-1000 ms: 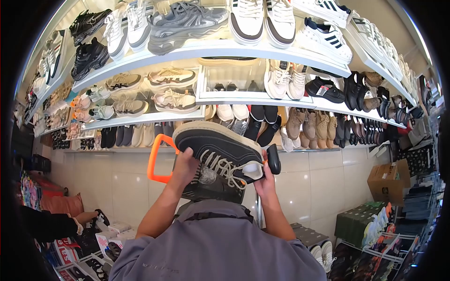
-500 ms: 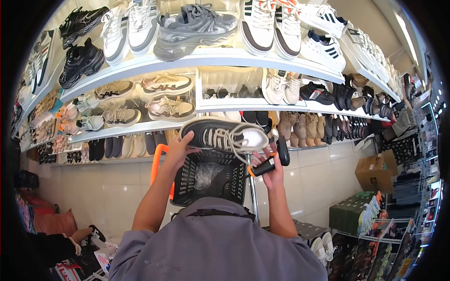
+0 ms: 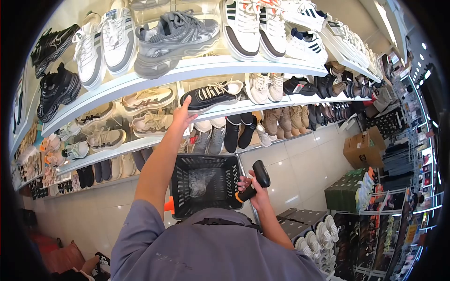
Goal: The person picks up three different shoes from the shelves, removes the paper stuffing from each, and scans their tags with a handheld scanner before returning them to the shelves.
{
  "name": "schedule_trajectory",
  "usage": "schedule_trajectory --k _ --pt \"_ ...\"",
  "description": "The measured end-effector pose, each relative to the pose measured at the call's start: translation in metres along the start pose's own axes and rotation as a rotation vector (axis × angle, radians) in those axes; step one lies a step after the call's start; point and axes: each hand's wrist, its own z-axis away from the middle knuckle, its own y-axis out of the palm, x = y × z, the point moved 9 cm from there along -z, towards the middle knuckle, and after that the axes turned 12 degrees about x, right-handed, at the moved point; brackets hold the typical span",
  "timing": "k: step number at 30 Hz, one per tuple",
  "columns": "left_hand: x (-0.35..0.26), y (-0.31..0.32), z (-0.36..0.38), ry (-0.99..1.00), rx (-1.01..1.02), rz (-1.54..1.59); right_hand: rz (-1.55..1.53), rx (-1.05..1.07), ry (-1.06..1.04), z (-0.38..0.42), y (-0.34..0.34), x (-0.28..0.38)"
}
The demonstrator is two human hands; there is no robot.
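My left hand (image 3: 183, 114) reaches up to the middle shelf and grips the heel end of a black sneaker (image 3: 212, 97) with cream laces and a pale toe. Its sole is right at the white shelf's front edge. Lower down at the right, my right hand (image 3: 257, 192) holds a black T-shaped handheld device (image 3: 260, 174) with an orange end, close to the basket's right rim. Between my arms sits a black perforated shopping basket (image 3: 176, 187), with crumpled clear plastic (image 3: 199, 181) inside it.
White shelves (image 3: 197, 71) full of shoes curve across the front, a chunky grey sneaker (image 3: 176, 42) above. On the right are a cardboard box (image 3: 364, 147), a dark green box (image 3: 344, 189) and racks of shoes. Another person's arm (image 3: 89, 266) shows at the lower left.
My left hand has moved up and forward, taking the black sneaker from above the basket to the shelf. My right hand has come down and away from the sneaker, still with the device. The view has shifted.
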Motion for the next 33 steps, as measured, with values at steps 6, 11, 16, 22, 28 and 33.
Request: schedule_trajectory --k 6,11,16,22,28,33 --pt "0.007 -0.003 -0.027 -0.107 0.051 -0.046 -0.025 -0.054 0.027 0.017 -0.006 -0.019" --pt "-0.013 -0.019 -0.035 0.054 -0.195 -0.538 -0.001 -0.067 0.071 0.016 -0.006 -0.026" --pt "-0.037 -0.014 -0.019 0.105 -0.328 -1.125 0.033 -0.006 0.121 0.010 -0.006 -0.036" --pt "-0.023 -0.028 -0.041 0.131 -0.124 -1.076 0.052 0.030 0.186 0.008 -0.006 -0.042" --pt "-0.028 -0.025 -0.041 0.070 0.011 -1.214 0.062 0.025 0.220 0.010 -0.011 -0.040" --pt "-0.036 -0.037 -0.016 0.111 -0.161 -1.137 0.167 -0.016 0.214 0.012 -0.039 -0.051"
